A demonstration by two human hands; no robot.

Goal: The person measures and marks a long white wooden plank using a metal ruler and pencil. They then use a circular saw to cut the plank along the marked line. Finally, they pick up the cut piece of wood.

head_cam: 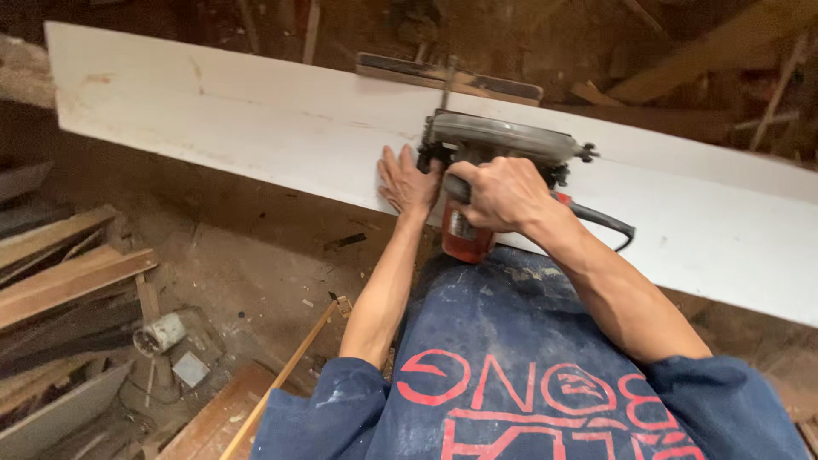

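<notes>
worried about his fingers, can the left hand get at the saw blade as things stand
Probably not easily: the left hand lies flat on the white board beside the circular saw, whose metal guard covers the blade.

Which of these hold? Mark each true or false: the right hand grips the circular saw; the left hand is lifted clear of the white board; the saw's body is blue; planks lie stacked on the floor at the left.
1. The right hand grips the circular saw: true.
2. The left hand is lifted clear of the white board: false, it lies flat on the board beside the saw.
3. The saw's body is blue: false, it is red with a grey metal guard.
4. Planks lie stacked on the floor at the left: true.
</notes>
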